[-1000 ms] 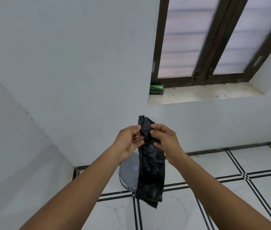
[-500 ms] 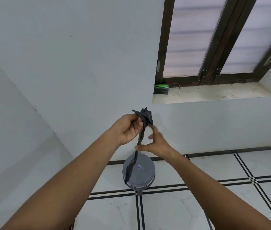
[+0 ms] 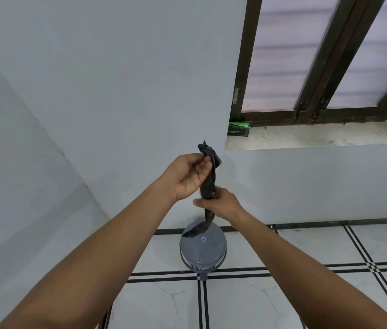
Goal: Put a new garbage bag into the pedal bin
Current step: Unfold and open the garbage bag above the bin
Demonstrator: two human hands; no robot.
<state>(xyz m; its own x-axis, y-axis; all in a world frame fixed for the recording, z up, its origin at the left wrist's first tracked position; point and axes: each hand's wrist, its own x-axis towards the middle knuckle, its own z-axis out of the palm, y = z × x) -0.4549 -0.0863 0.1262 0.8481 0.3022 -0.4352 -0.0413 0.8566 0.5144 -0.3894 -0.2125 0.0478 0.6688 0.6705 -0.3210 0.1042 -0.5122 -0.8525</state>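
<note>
Black garbage bag (image 3: 209, 184) held up in the air above the pedal bin (image 3: 202, 251), between it and the window sill. Bag is bunched into a thin twisted rope, crinkly, matte black plastic, hanging roughly upright. Top end sticks out crumpled and spiky above the left hand (image 3: 189, 175). Lower end fans out a bit, blurred, its tip overlapping the far edge of the bin lid in this view; cannot tell if it touches the lid.

Left hand grip: fingers and thumb pinch the bag near its top, palm facing the camera. Right hand (image 3: 221, 204) lower, just above the bin, grip curled round the middle of the bag strand, back of hand up.

Pedal bin: round, grey, lid closed, small blue dot on the lid, pedal poking out at the near side. Stands on white floor tiles (image 3: 306, 248) with black double lines, close to the white wall (image 3: 116, 91).

Up and right of the bin: stone window sill (image 3: 311, 136) under a dark-framed window (image 3: 325, 58). Green and black box (image 3: 238, 129) sits at the sill's left end, against the frame.
</note>
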